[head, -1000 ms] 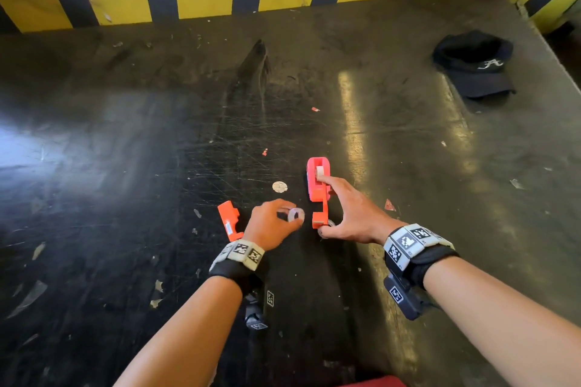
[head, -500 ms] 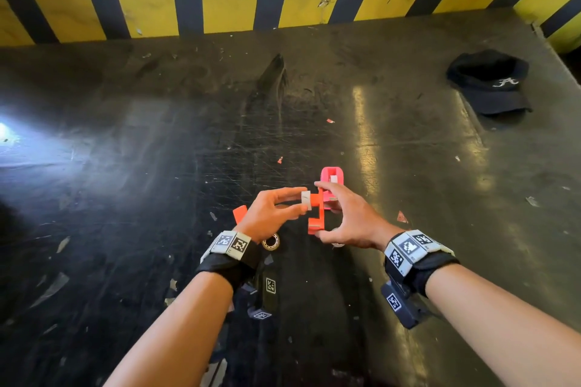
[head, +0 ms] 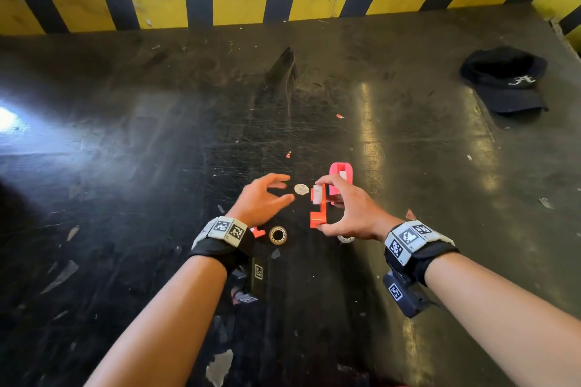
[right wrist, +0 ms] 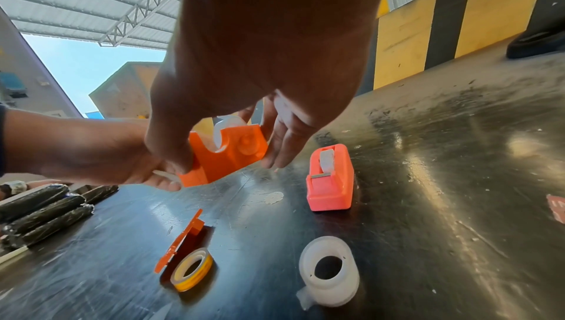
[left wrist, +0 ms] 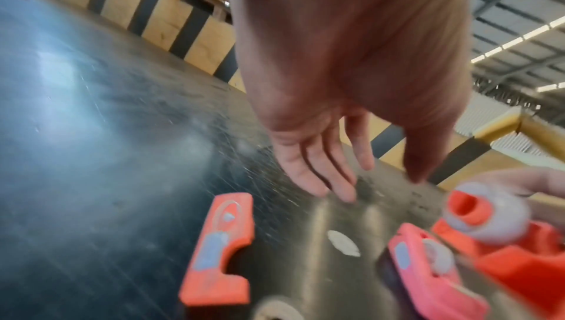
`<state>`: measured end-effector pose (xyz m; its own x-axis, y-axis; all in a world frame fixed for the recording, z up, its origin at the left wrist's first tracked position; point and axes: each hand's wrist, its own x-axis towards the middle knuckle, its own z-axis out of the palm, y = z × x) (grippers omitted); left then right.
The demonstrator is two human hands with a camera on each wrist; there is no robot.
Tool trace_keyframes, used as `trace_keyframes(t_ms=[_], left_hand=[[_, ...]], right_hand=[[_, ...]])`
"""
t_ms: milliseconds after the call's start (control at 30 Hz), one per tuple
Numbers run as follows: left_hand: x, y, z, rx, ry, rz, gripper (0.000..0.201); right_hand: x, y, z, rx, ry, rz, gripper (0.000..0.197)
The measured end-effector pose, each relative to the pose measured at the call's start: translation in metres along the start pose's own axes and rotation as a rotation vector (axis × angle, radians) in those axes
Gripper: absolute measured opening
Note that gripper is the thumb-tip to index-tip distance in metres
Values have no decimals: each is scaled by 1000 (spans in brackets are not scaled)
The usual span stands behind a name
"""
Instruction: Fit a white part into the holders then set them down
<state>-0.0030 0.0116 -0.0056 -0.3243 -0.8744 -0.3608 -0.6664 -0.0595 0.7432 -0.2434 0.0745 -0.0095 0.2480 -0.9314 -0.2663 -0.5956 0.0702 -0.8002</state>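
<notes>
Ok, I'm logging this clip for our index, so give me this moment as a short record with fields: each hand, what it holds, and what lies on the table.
right hand: grips an orange dispenser half with a white roll seated in it, held above the table
left hand: fingers spread, holding nothing
table: black, scratched
on table: pink tape dispenser; yellow tape roll; white tape roll; orange side plate
far right: black cap

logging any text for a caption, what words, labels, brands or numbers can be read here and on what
"A": white script letter on the front of the black cap.
Wristbands: only black-and-white square code marks, no letters or numbers.
Orange dispenser in the right hand: no lettering seen.
Orange cover on the table: pale embossed marks, too blurred to read.
</notes>
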Motion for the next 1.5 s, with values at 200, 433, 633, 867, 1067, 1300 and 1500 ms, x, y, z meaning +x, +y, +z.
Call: trace_keyframes(t_ms=[200, 433, 633, 867, 1067, 1300, 1500], left_hand=[[-2, -58, -21, 584, -174, -236, 111], [-13, -81, -5, 558, -107, -194, 110], [-11, -60, -13, 196, -11, -86, 94], [-10, 10, -17, -166, -249, -5, 97], [-16, 28, -7, -255, -285, 24, 93], [-25, 36, -5, -306, -312, -18, 112], [-29, 38, -3, -291, -356, -23, 107]], right_hand=[[15, -2, -1, -24, -21, 14, 82], [22, -3, 3, -21, -33, 34, 79], [20, -7, -2, 28, -64, 46, 78], [11, -15, -10, 96, -86, 54, 78], [2, -21, -17, 158, -40, 41, 76], [-4, -22, -20, 221, -45, 46, 76], [-8, -26, -21, 273, -81, 57, 71]])
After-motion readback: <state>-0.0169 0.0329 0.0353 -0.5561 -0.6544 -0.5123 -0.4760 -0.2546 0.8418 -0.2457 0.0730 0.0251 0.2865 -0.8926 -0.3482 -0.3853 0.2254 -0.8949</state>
